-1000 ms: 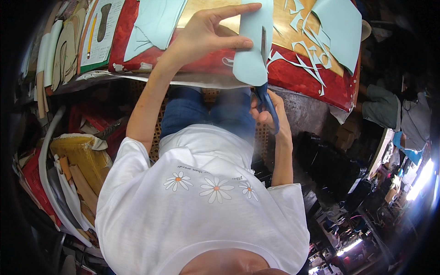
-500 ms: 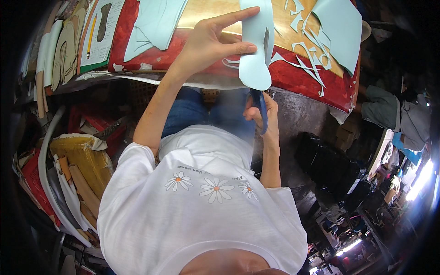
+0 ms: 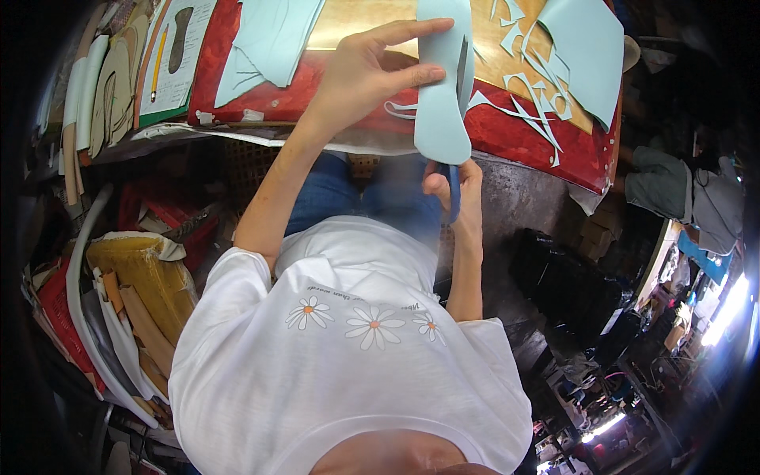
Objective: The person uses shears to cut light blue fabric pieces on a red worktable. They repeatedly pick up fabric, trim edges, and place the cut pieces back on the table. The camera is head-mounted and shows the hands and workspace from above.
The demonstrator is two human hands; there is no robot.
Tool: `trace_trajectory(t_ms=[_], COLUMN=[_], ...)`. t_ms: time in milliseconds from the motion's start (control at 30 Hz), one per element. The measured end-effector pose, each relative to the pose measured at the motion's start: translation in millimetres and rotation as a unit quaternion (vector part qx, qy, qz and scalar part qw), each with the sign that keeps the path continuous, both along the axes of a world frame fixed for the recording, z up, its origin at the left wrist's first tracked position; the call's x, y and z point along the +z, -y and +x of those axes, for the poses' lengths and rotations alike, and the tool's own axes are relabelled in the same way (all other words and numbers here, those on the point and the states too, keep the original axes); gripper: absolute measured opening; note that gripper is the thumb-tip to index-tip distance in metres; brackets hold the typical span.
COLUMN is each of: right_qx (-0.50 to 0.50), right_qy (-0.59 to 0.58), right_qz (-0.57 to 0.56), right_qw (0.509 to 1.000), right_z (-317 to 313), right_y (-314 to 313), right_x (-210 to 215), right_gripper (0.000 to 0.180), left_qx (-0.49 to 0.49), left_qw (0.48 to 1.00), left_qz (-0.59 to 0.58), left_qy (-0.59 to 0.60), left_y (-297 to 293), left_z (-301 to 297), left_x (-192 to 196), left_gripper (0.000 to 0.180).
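My left hand (image 3: pixel 380 67) grips a light blue insole-shaped sheet (image 3: pixel 441 119) between thumb and fingers, holding it up over the front of the table. Below its rounded near end, my right hand (image 3: pixel 461 194) is closed round the blue handles of a pair of scissors (image 3: pixel 454 192). Most of the scissors is hidden behind the sheet, but part of a dark blade (image 3: pixel 462 63) shows along the sheet's right side. A narrow light blue offcut strip (image 3: pixel 401 110) lies just left of the sheet.
Curled light blue scraps (image 3: pixel 538 99) and a larger blue sheet (image 3: pixel 590 55) lie at the table's right. More blue sheets (image 3: pixel 265 47) lie left, beside a pencil (image 3: pixel 159 62) and a dark sole-shaped template (image 3: pixel 180 39) on paper. A red cover (image 3: pixel 317 91) runs along the table's front.
The insole-shaped sheet has shifted slightly toward me and covers more of the scissors. My left hand has moved slightly with it. The scissor handles look turned more edge-on.
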State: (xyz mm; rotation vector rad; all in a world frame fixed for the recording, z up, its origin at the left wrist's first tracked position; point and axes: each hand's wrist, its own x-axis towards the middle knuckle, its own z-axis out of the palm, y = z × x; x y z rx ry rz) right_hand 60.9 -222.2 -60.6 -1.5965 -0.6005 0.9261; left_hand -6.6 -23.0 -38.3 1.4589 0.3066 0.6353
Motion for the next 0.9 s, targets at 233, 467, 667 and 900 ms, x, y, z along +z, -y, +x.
trace_trajectory(t_ms=[233, 467, 667, 900], right_qx=[0.006, -0.034, -0.022, 0.001], right_qy=[-0.002, -0.064, -0.049, -0.040], right_qz=[0.005, -0.006, -0.013, 0.034], right_qw=[1.000, 0.997, 0.998, 0.999], right_z=[2.4, -3.4, -3.3, 6.1], right_y=[-4.6, -6.0, -5.6, -10.4], right_x=[5.7, 9.2, 8.2, 10.5], right_gripper=[0.063, 0.045, 0.041, 0.051], left_qx=[-0.012, -0.019, 0.064, -0.013], left_qw=[0.999, 1.000, 0.997, 0.998], left_qz=[-0.027, -0.006, 0.010, -0.059], left_qy=[-0.014, -0.017, 0.040, -0.033], left_y=[8.7, 8.6, 4.4, 13.3], left_z=[-2.0, -3.4, 6.5, -3.6], left_x=[-1.0, -2.5, -3.0, 1.5], left_gripper=[0.048, 0.048, 0.043, 0.040])
